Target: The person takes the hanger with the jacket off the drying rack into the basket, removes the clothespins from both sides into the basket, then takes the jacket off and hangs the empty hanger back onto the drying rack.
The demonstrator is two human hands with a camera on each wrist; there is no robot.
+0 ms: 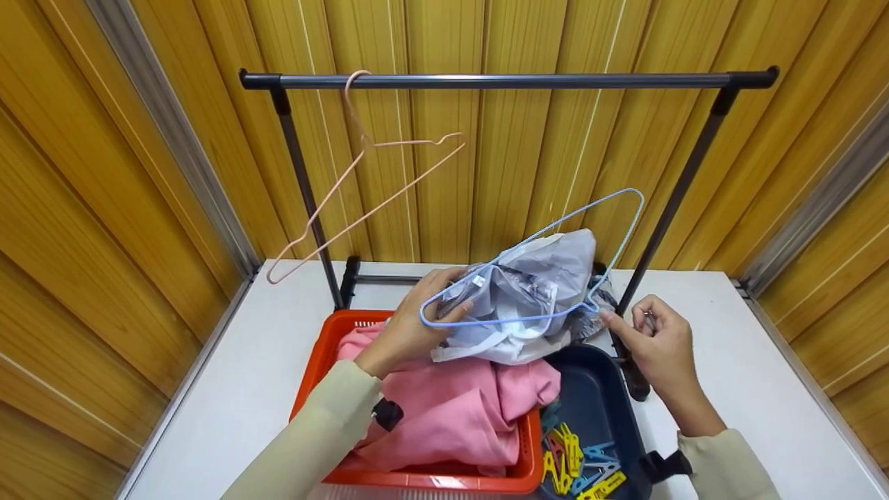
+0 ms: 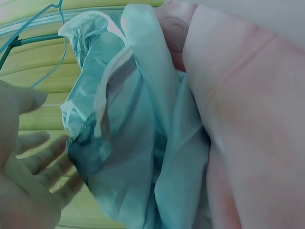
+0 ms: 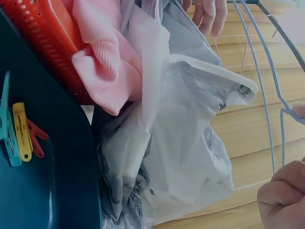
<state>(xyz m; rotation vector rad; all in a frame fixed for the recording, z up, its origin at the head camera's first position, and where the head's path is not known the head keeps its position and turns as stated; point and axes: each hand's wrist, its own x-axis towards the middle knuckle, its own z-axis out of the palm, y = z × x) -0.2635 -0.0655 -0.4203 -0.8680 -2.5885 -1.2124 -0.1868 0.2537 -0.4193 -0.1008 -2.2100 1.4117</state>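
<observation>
My right hand (image 1: 660, 340) grips a blue wire clothes hanger (image 1: 531, 319) near its hook, and the hanger's frame slants leftward. In the right wrist view, curled fingers (image 3: 286, 193) show beside the hanger's neck. A thin grey-and-white garment (image 1: 549, 271) lies crumpled behind and under the hanger, on top of pink clothing (image 1: 451, 410). My left hand (image 1: 417, 316) is at the garment's left side, with the hanger's far end across it. The left wrist view shows its fingers (image 2: 35, 164) spread and fairly straight beside the garment; whether they touch it I cannot tell.
A pink hanger (image 1: 340, 184) hangs at the left of the dark rack rail (image 1: 521, 82). The pink clothing fills a red basket (image 1: 535, 444). Beside it, a dark blue tray (image 1: 594, 389) holds several colored clothespins (image 1: 573, 451). Wood-look panels (image 1: 514, 160) stand behind the white table (image 1: 757, 361).
</observation>
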